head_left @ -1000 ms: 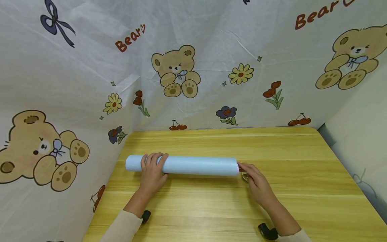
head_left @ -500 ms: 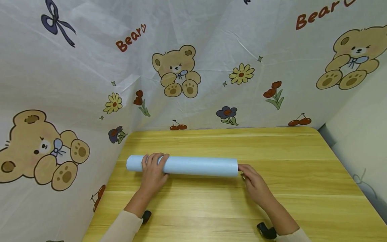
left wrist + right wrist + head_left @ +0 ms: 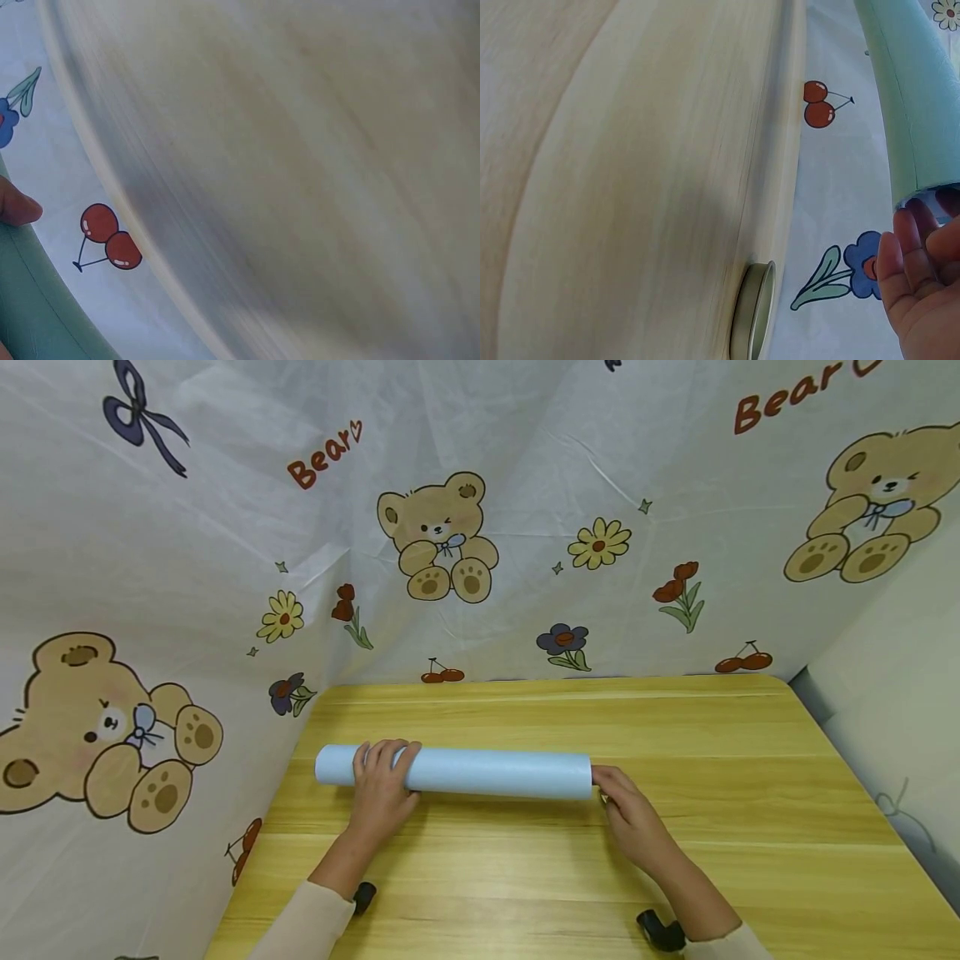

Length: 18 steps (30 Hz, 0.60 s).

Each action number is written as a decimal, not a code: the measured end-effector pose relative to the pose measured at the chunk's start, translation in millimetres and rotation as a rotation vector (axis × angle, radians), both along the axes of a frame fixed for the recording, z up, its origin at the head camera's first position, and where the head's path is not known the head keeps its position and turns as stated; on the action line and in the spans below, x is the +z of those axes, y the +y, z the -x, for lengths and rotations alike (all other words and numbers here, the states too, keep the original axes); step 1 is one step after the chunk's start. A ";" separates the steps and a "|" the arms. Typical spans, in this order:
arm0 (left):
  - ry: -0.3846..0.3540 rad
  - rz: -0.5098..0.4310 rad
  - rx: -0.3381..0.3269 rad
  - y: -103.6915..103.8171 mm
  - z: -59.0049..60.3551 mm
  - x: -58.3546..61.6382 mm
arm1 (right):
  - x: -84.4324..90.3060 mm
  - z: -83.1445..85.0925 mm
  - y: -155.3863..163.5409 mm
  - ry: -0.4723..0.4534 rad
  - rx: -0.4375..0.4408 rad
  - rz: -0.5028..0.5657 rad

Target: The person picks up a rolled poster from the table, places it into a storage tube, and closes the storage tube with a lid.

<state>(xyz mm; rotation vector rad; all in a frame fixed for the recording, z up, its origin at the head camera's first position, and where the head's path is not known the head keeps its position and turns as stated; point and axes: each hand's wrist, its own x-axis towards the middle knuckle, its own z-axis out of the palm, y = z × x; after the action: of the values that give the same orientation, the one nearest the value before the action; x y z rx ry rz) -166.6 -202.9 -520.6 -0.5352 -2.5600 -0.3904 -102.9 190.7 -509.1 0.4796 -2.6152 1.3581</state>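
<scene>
A long light blue tube (image 3: pixel 498 772) is held level above the wooden table. My left hand (image 3: pixel 382 785) grips it near its left end, fingers over the top and thumb at the lower front. At the tube's right end is my right hand (image 3: pixel 633 822). In the right wrist view, the fingertips of that hand (image 3: pixel 922 285) reach into the open mouth of the tube (image 3: pixel 922 112), and their ends are hidden inside. Near that hand a round gold metal lid or shallow tin (image 3: pixel 754 311) rests on the table, mostly hidden by the hand in the head view.
The wooden table (image 3: pixel 510 877) reaches back to a white cloth (image 3: pixel 525 460) printed with bears, flowers and cherries. More cloth hangs close on the left side. Black wrist camera pieces (image 3: pixel 662 932) stick out by both sleeves.
A pale pinkish-white insert showing at the tube's right end has gone inside. My right fingers have moved slightly into the opening. The tube has shifted very slightly right in my left hand.
</scene>
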 end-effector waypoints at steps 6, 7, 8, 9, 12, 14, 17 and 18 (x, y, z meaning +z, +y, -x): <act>-0.001 -0.004 -0.001 -0.6 0.1 -0.6 | -3.2 2.1 3.2 0.046 -0.012 -0.007; 0.001 -0.004 -0.002 -1.0 0.1 -0.5 | -3.9 2.6 4.3 0.063 -0.018 -0.015; 0.003 -0.006 -0.002 -1.3 -0.1 -0.3 | -4.5 3.0 5.7 0.075 -0.024 -0.022; 0.007 -0.006 -0.002 -1.8 -0.1 -0.3 | -5.0 3.4 7.1 0.084 -0.028 -0.026; 0.015 -0.007 -0.003 -3.2 -0.2 -0.1 | -6.6 4.1 12.1 0.084 -0.053 -0.047; 0.017 -0.004 0.000 -4.0 -0.3 0.4 | -7.7 4.5 15.8 0.072 -0.067 -0.058; 0.016 -0.001 0.003 -4.8 -0.5 0.5 | -9.4 4.9 20.1 0.053 -0.083 -0.082; 0.013 -0.001 0.004 -4.9 -0.8 0.6 | -9.9 5.0 21.2 0.044 -0.086 -0.091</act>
<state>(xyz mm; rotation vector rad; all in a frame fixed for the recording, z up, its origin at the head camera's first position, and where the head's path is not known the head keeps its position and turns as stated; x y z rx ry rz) -165.8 -207.8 -519.9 -0.5305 -2.5474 -0.3856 -107.9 211.9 -519.0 0.3991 -2.6381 1.1937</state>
